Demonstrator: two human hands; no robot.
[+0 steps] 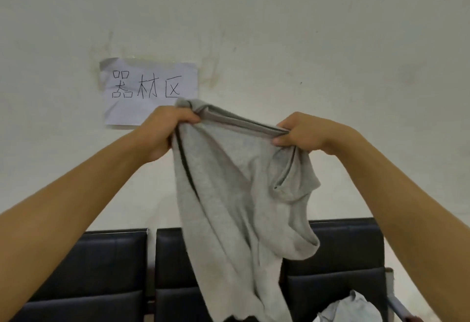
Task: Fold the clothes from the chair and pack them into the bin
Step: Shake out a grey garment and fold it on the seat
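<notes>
Grey cotton garment (236,194): held up in mid-frame before the pale wall, hanging loose and crumpled; lower end dropping past the chair backs toward the bottom edge; not yet folded.
Top hem: bunched and stretched between both hands, slanting down from centre-left to centre-right.
Left hand (162,133): left of centre; grip clenched on the garment's upper left corner, cloth gathered in the fist.
Right hand (302,132): right of centre; grip pinching the hem's other end, thumb under, fingers curled over.
Row of black chairs (340,253): along the bottom of the frame, against the wall; garment hanging in front of the middle seat back.
Pale crumpled clothes (353,307): lower right corner, lying on the right-hand seat; still waiting, unfolded.
Bin: not in view; contents impossible to judge.
Paper sign (150,90): upper left of centre, stuck to the wall, handwritten characters; partly behind the left hand and the hem.
Done so far: one piece lifted off the seat and spread by its hem, nothing more shown.
Left to do: likely shaking it flat, folding it, carrying it to the bin, then the same for the pile at lower right.
Stage, as a judgement: early in this piece's fold; overall progress unclear with the bin hidden.
</notes>
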